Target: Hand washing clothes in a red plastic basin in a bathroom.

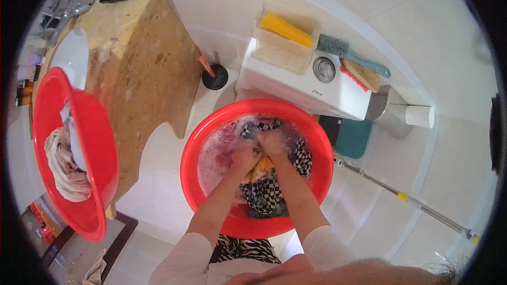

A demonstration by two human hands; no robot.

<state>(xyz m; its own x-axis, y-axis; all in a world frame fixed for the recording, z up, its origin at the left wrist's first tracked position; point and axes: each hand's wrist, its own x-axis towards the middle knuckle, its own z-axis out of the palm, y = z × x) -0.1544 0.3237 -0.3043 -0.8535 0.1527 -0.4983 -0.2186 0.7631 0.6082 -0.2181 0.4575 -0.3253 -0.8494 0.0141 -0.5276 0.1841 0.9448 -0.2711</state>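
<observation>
A large red basin [191, 153] in front of me holds sudsy water and a wet black-and-white checkered garment [264, 195]. Both my hands are down in the suds, close together near the basin's middle. My left hand [247, 157] is closed on a bunched part of the garment. Just to its right and slightly farther away, my right hand [272, 143] grips the same cloth; its fingers are blurred and partly hidden by foam. Between my wrists shows a yellow-orange patch [261, 170]. More checkered cloth spreads beyond and to the right of my hands.
At left, a second red basin [108, 148] with pale clothes [66, 166] sits tilted on a brown stone counter [142, 58]. Beyond my basin stands a white toilet tank [290, 76] with brushes on top. A plunger [215, 77] is far left; a metal pole [391, 190] lies right.
</observation>
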